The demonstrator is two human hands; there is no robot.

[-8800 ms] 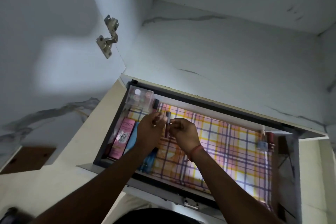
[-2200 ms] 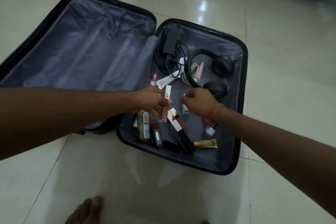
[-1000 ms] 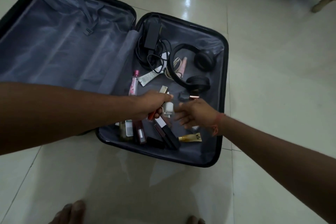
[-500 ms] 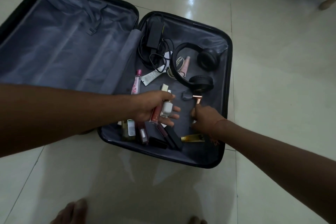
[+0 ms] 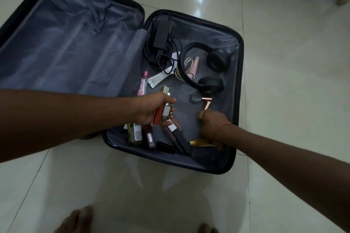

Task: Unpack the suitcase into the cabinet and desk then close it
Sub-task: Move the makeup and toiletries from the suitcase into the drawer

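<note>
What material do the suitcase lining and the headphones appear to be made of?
Suitcase lining: thin woven synthetic fabric, probably; grey, creased, with a slight sheen. Headphones: matte black plastic band, it seems; ear pads look like soft leatherette, though the dim light leaves that open.

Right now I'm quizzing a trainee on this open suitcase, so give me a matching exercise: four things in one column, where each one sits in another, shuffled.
Things:
1. black headphones
2. black power adapter
3. yellow tube
4. orange-red tube

Places:
A. gripped in the left hand
B. near the front edge, under the right hand
C. far corner next to the hinge, cable coiled beside it
D. right side of the compartment, towards the far end

Pairs: 1-D, 2-C, 3-B, 4-A
</note>
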